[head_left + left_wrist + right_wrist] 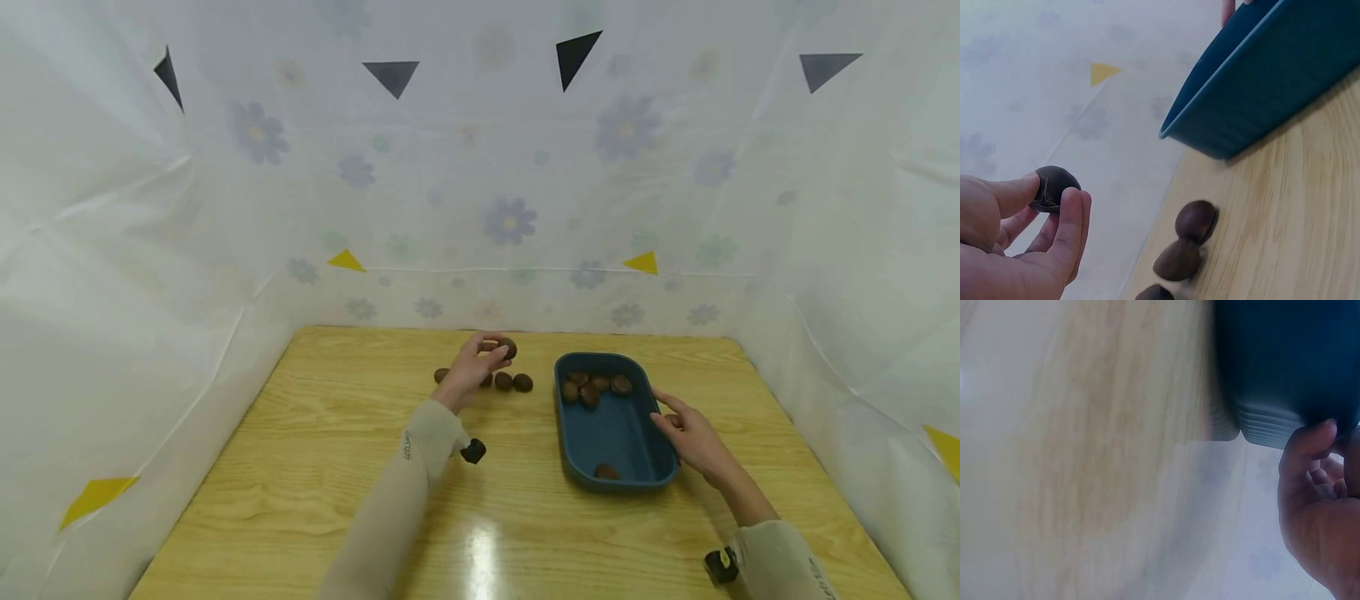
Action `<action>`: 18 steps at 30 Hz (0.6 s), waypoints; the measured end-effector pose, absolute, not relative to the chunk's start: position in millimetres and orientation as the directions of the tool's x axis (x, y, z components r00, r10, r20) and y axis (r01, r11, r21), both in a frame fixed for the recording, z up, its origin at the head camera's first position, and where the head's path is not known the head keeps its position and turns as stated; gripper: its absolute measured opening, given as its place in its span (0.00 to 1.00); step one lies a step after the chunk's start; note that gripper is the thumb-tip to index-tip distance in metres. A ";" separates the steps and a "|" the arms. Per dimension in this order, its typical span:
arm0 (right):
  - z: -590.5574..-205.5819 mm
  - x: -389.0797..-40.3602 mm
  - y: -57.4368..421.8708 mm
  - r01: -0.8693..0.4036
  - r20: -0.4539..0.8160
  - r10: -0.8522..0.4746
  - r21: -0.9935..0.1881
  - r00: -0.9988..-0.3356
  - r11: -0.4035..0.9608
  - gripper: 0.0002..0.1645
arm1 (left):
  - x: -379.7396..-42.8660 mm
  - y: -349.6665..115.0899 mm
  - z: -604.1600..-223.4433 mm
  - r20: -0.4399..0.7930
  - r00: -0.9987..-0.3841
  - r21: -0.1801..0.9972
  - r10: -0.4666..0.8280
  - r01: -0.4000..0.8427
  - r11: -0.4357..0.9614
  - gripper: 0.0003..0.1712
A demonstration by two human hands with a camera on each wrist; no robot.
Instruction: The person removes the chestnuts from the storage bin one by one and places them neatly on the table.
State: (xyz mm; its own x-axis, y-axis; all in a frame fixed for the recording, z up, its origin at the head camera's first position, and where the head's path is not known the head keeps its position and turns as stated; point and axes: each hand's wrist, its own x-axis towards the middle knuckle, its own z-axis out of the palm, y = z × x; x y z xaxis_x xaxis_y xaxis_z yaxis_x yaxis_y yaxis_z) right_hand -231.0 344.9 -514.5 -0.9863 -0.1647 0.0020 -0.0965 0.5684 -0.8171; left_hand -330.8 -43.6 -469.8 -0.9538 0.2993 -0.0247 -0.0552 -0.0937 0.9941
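My left hand [472, 367] pinches a brown chestnut [1055, 187] between thumb and fingertips, raised above the table. Beneath and beside that hand, several more chestnuts [522, 382] lie in a loose row on the wood. To their right stands a dark blue rectangular plastic container [572, 450], with a cluster of chestnuts [590, 395] at its far end and one chestnut [607, 472] at its near end. My right hand [693, 437] grips the container's right side, the thumb at the rim and the fingers along the outer wall.
The light wooden table [300, 467] carries everything. White patterned sheeting [480, 167] encloses its back and both sides, with black and yellow triangles stuck on it. A small black device [473, 451] is attached at the left wrist, and another black device [722, 566] at the right.
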 end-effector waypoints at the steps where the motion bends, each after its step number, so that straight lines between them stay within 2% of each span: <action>1: -514.2 -230.8 345.0 -0.095 0.001 -0.163 -0.817 -0.987 0.568 0.37 | -331.7 -47.4 -470.5 -0.025 -0.956 0.994 0.293 -0.055 -0.093 0.24; 5: -513.8 -230.4 344.9 -0.093 0.003 -0.157 -0.817 -0.988 0.569 0.37 | -335.6 -62.9 -472.7 -0.024 -0.966 0.996 0.257 -0.046 -0.081 0.26; 11: -516.7 -231.6 345.0 -0.082 -0.006 -0.152 -0.820 -0.988 0.566 0.38 | -339.7 -86.2 -478.9 -0.042 -0.982 0.994 0.185 -0.060 -0.088 0.21; 18: -517.3 -231.4 344.8 -0.078 -0.007 -0.144 -0.815 -0.990 0.574 0.37 | -338.3 -111.0 -483.8 -0.060 -0.989 0.992 0.135 -0.074 -0.106 0.21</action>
State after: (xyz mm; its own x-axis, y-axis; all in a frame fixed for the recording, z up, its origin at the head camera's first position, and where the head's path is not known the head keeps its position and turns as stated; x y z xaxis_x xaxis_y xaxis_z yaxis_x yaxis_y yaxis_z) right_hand -231.4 344.8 -517.3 -0.9896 -0.1438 -0.0069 -0.0778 0.5745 -0.8148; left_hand -338.3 -111.0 -483.8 -0.9890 0.1350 -0.0598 -0.0744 -0.1062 0.9916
